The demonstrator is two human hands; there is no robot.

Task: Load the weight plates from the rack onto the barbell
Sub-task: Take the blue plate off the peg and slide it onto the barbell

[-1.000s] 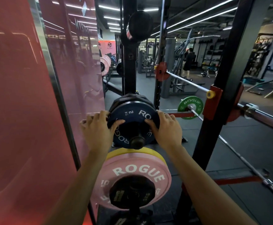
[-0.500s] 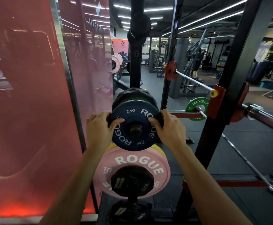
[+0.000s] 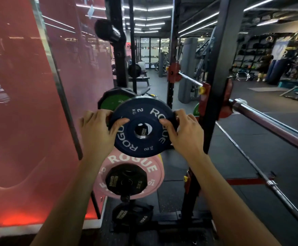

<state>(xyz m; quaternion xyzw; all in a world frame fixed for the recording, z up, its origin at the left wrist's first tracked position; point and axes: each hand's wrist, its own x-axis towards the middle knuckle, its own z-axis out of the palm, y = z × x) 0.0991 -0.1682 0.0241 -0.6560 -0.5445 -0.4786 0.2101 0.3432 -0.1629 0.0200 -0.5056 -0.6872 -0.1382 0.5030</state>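
The blue plate [image 3: 143, 127] is gripped on both sides: the left hand [image 3: 98, 128] curls over its left edge with the thumb laid across the face, and the right hand [image 3: 185, 132] does the same on the right edge. Each grip is closed on the rim, fingers behind, thumb in front. The plate's centre hole shows light and a bit of background through it, so it looks clear of the storage peg, held in the air in front of the rack's upright [image 3: 213, 86], just ahead of a green plate [image 3: 112, 102] and above the pink plate [image 3: 144, 164].

The barbell [image 3: 272, 125] lies to the right of the plate, beyond the upright, its long axis running from the red hook near the upright out toward the lower right. The right hand is the nearer one to it. I judge the next move needs the plate carried rightward and turned so its hole faces along the bar's axis.

The plate is a small dark blue disc, marked ROGUE and 2 KG in white, with a steel-lined hole.
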